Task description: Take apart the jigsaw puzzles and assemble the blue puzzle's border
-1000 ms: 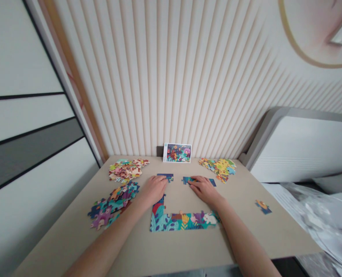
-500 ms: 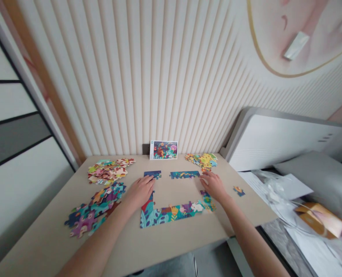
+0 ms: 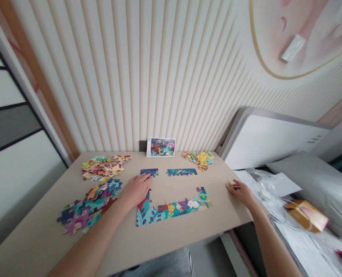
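Observation:
A partly joined jigsaw puzzle border (image 3: 165, 213) lies on the table, its bottom strip running into the left and right sides. My left hand (image 3: 138, 189) rests flat over the left side, fingertips touching the dark blue top-left section (image 3: 149, 171) and hiding part of the border. Apart from it lies a blue top strip (image 3: 182, 172). Over at the table's right, my right hand (image 3: 244, 195) has its fingers closed on a loose puzzle piece (image 3: 230, 186), orange and dark blue, which they partly cover.
Puzzle pieces lie in a pinkish pile (image 3: 103, 168), a blue and purple pile (image 3: 87, 207) and a yellow pile (image 3: 200, 158). A picture card (image 3: 161, 147) leans on the ribbed wall. Right of the table, a bed holds papers, a plastic bag and an orange box (image 3: 305, 215).
My right hand has moved right, from the border's upper right corner to the loose puzzle piece, and taken hold of it. My left hand stays at the left side. The view has shifted slightly.

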{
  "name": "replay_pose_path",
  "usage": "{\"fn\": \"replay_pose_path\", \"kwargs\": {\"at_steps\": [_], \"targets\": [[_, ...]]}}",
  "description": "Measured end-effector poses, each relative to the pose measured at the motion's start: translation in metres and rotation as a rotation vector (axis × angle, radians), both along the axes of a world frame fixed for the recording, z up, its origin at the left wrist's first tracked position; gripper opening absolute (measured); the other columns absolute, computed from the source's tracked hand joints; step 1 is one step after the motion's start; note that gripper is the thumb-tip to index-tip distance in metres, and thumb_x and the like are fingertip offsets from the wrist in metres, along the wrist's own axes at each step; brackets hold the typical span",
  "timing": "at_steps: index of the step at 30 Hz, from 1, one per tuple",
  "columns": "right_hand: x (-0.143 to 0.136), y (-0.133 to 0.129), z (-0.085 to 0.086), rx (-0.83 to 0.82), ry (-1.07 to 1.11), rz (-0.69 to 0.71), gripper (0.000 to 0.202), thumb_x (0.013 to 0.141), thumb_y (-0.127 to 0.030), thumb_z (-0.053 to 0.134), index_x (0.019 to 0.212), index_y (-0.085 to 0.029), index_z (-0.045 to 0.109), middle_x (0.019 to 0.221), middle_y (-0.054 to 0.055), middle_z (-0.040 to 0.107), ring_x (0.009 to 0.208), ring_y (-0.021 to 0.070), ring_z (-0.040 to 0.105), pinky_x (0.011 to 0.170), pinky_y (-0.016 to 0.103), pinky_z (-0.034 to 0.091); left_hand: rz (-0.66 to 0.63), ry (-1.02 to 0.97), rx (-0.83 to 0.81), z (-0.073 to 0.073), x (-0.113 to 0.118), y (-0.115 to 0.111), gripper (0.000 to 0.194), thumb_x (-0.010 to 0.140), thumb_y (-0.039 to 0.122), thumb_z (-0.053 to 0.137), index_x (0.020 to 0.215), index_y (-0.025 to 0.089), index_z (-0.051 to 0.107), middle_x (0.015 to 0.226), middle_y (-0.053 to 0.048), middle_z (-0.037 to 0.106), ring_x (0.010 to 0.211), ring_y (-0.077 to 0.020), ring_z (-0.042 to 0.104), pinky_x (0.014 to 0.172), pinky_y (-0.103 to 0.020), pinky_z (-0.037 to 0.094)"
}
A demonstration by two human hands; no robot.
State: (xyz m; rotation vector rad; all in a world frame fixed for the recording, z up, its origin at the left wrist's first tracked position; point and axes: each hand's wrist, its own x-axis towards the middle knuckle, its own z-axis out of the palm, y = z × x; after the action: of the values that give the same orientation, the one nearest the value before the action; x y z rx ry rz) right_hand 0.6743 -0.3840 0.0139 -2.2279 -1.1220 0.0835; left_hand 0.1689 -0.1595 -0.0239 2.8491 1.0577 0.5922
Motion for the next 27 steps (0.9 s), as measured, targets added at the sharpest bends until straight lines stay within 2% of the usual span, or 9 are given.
{"fn": "replay_pose_path", "kwargs": {"at_steps": [3,6,8,12,14,16,19,23,27], "targets": [[-0.019,0.013,0.003,0.208,0.254,0.125,0.081,0.065,-0.06,0.079,0.13,-0.014,0.063,0.094,0.01,0.071,0.076,0.0249,0.071,0.067,0.036,0.056,0.01,0.004,0.006,0.0,0.001,-0.002,0.04,0.099,0.027,0.041,0.131,0.022,0.064,0.14,-0.01,0.061,0.129,-0.0261,0.055,0.112,-0.044,0.039],[-0.052,0.03,0.016,0.321,0.457,0.332,0.075,0.073,-0.061,0.076,0.131,-0.016,0.062,0.095,0.008,0.072,0.086,0.024,0.071,0.076,0.038,0.058,0.013,0.024,0.012,0.002,0.001,-0.003,0.04,0.099,0.026,0.04,0.132,0.021,0.064,0.141,-0.01,0.06,0.131,-0.0273,0.054,0.111,-0.046,0.039],[-0.079,0.047,0.026,0.317,0.541,0.448,0.067,0.077,-0.056,0.076,0.131,-0.018,0.062,0.096,0.008,0.073,0.09,0.0237,0.07,0.079,0.039,0.058,0.014,0.033,0.013,0.004,0.001,-0.005,0.04,0.1,0.026,0.04,0.132,0.02,0.063,0.142,-0.011,0.059,0.131,-0.0276,0.054,0.11,-0.046,0.039],[-0.144,0.099,0.04,0.177,0.601,0.71,0.059,0.08,-0.051,0.076,0.127,-0.018,0.064,0.097,0.008,0.075,0.088,0.0226,0.071,0.08,0.039,0.058,0.022,0.022,0.004,0.009,0.002,-0.008,0.039,0.1,0.025,0.04,0.13,0.021,0.064,0.141,-0.011,0.06,0.131,-0.0268,0.054,0.11,-0.045,0.039],[-0.176,0.129,0.042,0.07,0.52,0.861,0.053,0.085,-0.048,0.071,0.128,-0.018,0.064,0.099,0.008,0.075,0.088,0.022,0.072,0.082,0.039,0.058,0.027,0.016,0.005,0.012,0.002,-0.01,0.037,0.101,0.026,0.04,0.129,0.021,0.065,0.139,-0.011,0.061,0.13,-0.0269,0.054,0.11,-0.046,0.039],[-0.203,0.157,0.041,0.005,0.329,0.979,0.047,0.089,-0.043,0.067,0.131,-0.021,0.063,0.104,0.008,0.075,0.09,0.0219,0.071,0.084,0.039,0.057,0.026,0.009,0.007,0.014,0.002,-0.012,0.036,0.101,0.025,0.04,0.127,0.02,0.065,0.138,-0.012,0.061,0.129,-0.0263,0.055,0.111,-0.045,0.038],[-0.23,0.185,0.035,0.013,-0.061,1.016,0.041,0.091,-0.032,0.066,0.131,-0.023,0.065,0.123,0.011,0.069,0.111,0.0248,0.065,0.098,0.04,0.049,0.027,0.002,0.005,0.018,0.002,-0.014,0.036,0.101,0.025,0.04,0.127,0.02,0.065,0.137,-0.011,0.062,0.13,-0.025,0.054,0.111,-0.043,0.039],[-0.247,0.185,0.019,-0.056,-0.306,0.899,0.03,0.095,-0.038,0.059,0.117,-0.022,0.072,0.107,0.012,0.071,0.103,0.0249,0.065,0.093,0.037,0.049,0.027,0.005,0.0,0.02,0.002,-0.015,0.037,0.101,0.024,0.04,0.129,0.021,0.063,0.136,-0.011,0.062,0.13,-0.025,0.053,0.11,-0.043,0.039],[-0.256,0.167,0.004,-0.028,-0.396,0.866,0.041,0.09,-0.052,0.064,0.12,-0.025,0.07,0.116,0.013,0.066,0.109,0.0286,0.061,0.096,0.04,0.046,0.031,-0.027,0.002,0.022,0.003,-0.017,0.034,0.101,0.026,0.042,0.126,0.021,0.064,0.134,-0.01,0.063,0.127,-0.0249,0.054,0.111,-0.042,0.038]]}}
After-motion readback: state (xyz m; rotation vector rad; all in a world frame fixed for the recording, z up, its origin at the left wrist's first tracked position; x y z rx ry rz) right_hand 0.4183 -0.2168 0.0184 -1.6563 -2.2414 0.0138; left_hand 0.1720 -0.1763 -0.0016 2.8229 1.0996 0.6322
